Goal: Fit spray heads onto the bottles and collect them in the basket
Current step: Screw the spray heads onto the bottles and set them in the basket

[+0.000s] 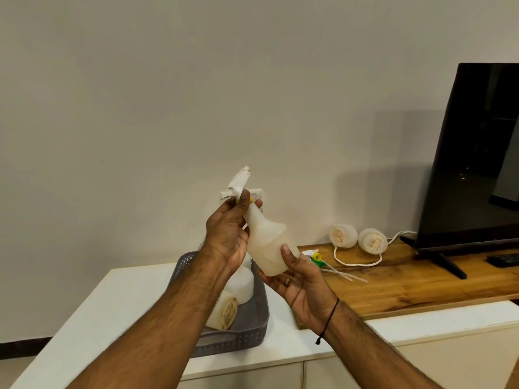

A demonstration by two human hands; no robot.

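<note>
I hold a translucent white bottle (268, 242) tilted in the air above the basket. My right hand (300, 282) cups its base from below. My left hand (229, 234) grips its neck, where a white spray head (237, 184) with a yellow collar sits on top. The grey perforated basket (250, 329) stands on the white cabinet and holds two white bottles (226, 310) lying down, partly hidden by my left forearm. Two more bottles (372, 240) lie on their sides at the back of the wooden top. Loose spray heads (318, 258) with long dip tubes lie beside them.
A white cabinet top (118, 310) carries the basket. A wooden board (407, 279) lies to the right with a black television (477, 153) on a stand, a remote (504, 260) and a white cable (356, 263). A wall socket sits behind the spray head.
</note>
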